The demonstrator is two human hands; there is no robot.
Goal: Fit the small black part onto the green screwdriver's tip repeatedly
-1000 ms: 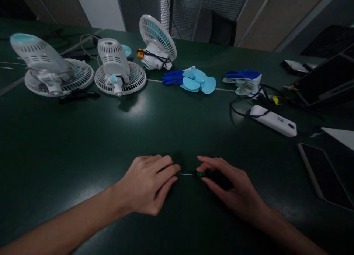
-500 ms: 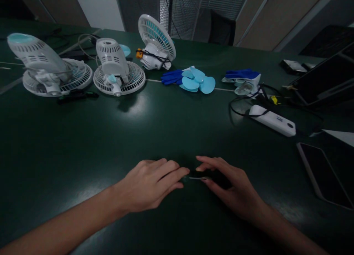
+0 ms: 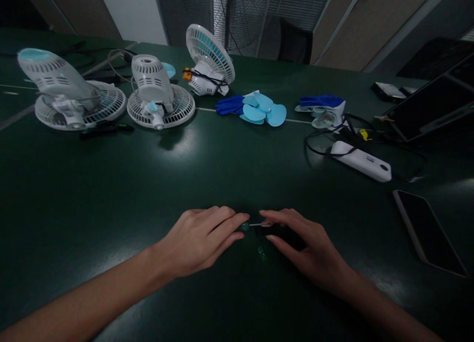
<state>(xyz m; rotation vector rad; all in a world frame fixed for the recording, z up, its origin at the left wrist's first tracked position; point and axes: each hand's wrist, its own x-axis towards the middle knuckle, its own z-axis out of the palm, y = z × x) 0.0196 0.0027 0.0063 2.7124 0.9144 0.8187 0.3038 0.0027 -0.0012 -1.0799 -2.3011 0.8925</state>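
Note:
My left hand point(image 3: 207, 240) is closed around the teal handle point(image 3: 244, 226) of a small screwdriver, most of which is hidden in the fingers. Its thin metal shaft point(image 3: 255, 225) points right, over the dark green table. The tip ends at the curled fingers of my right hand point(image 3: 307, 238); whether they touch it I cannot tell. The right thumb and index finger are spread apart, with nothing visible gripped between them. Just below the shaft, near the right thumb, lies a small green see-through piece point(image 3: 262, 253).
Farther back stand white fans point(image 3: 151, 92) and one tilted fan point(image 3: 211, 60). Light-blue fan blades point(image 3: 263, 108) lie by a blue glove point(image 3: 230, 105), with another glove point(image 3: 322, 107) to the right. A white power strip point(image 3: 363, 161), black cables and a phone point(image 3: 429, 231) occupy the right side.
The screwdriver's shaft has shifted slightly up the picture, away from the right thumb. The right thumb and fingers have parted a little. The green piece now shows on the table.

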